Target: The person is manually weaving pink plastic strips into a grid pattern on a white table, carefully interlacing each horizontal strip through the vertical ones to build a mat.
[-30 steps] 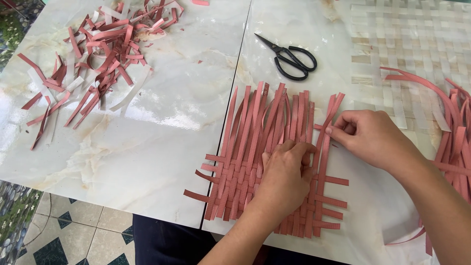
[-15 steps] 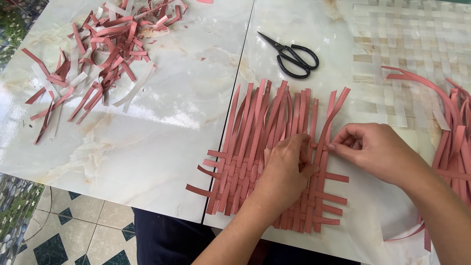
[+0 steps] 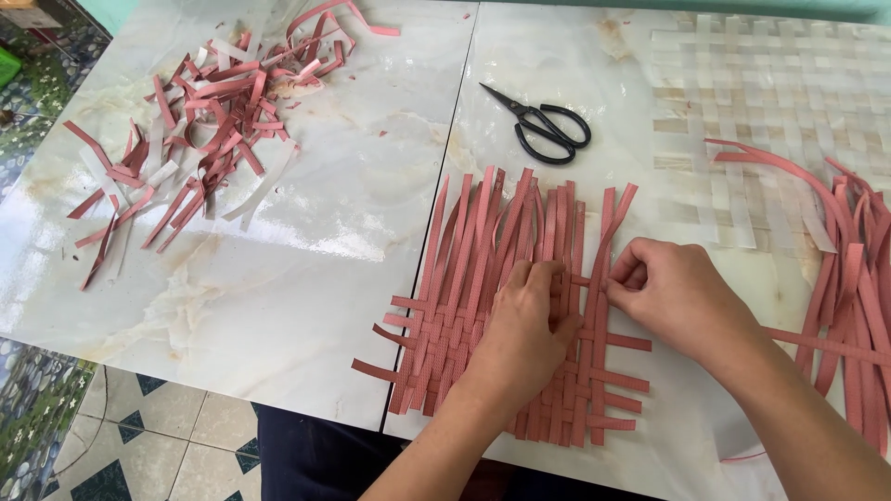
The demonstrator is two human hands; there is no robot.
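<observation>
Covering woven mat (image 3: 464,306) centre: left hand (image 3: 520,334).

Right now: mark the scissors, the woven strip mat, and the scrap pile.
black scissors (image 3: 543,125), head view, on the pivot where blades meet handles.
woven pink strip mat (image 3: 455,315), head view, on the woven left part.
pile of pink strip offcuts (image 3: 209,111), head view, on the pile's dense middle.

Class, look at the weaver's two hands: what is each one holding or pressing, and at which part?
The left hand presses flat on the middle of the woven mat. The right hand pinches a crosswise strip near the mat's right edge.
</observation>
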